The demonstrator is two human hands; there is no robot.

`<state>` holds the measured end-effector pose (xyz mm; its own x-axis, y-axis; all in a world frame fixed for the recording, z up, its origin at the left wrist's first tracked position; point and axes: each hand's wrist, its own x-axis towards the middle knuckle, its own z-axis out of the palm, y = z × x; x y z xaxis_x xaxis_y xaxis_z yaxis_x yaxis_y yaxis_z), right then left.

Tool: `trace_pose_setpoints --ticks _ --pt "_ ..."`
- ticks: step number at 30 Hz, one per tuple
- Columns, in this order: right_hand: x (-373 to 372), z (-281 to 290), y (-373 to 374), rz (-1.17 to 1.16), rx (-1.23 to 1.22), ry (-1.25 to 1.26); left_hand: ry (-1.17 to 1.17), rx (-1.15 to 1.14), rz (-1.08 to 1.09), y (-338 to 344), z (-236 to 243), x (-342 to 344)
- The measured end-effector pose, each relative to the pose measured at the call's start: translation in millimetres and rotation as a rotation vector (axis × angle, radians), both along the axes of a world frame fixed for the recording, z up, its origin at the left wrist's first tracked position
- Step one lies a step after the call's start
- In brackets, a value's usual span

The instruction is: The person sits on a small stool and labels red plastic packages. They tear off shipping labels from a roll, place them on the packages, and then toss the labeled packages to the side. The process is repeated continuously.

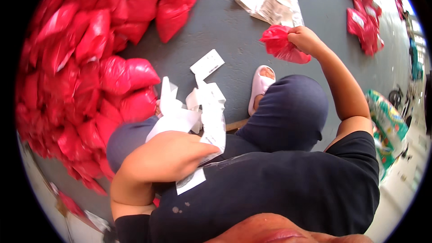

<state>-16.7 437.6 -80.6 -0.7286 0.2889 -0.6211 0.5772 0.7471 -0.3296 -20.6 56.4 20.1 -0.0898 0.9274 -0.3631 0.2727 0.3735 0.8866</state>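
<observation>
My right hand (306, 40) is stretched out ahead and to the right, its fingers closed on a crumpled red plastic bag (283, 44) that hangs over the floor. Close to my chest, my left hand (182, 153) is bent inward, closed on a long strip of white printed labels (213, 123). One end of that strip, a white label (191, 181), shows below the hand against my dark shirt. The rest trails in folds over my left leg and down between my knees to the floor. My left fingertips are partly hidden.
A big heap of filled red bags (85, 63) covers the left side, reaching my left leg. More white label strips (281, 4) lie on the grey floor (216, 27) ahead. Red bags (364, 13) lie at the far right. A green patterned package (387, 117) stands beyond my right elbow.
</observation>
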Motion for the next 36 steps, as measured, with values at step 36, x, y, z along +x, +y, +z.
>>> trace_pose_setpoints --ticks 36 --pt "105 -265 78 -0.052 0.399 0.48 -0.606 -0.164 0.405 248 -216 21"
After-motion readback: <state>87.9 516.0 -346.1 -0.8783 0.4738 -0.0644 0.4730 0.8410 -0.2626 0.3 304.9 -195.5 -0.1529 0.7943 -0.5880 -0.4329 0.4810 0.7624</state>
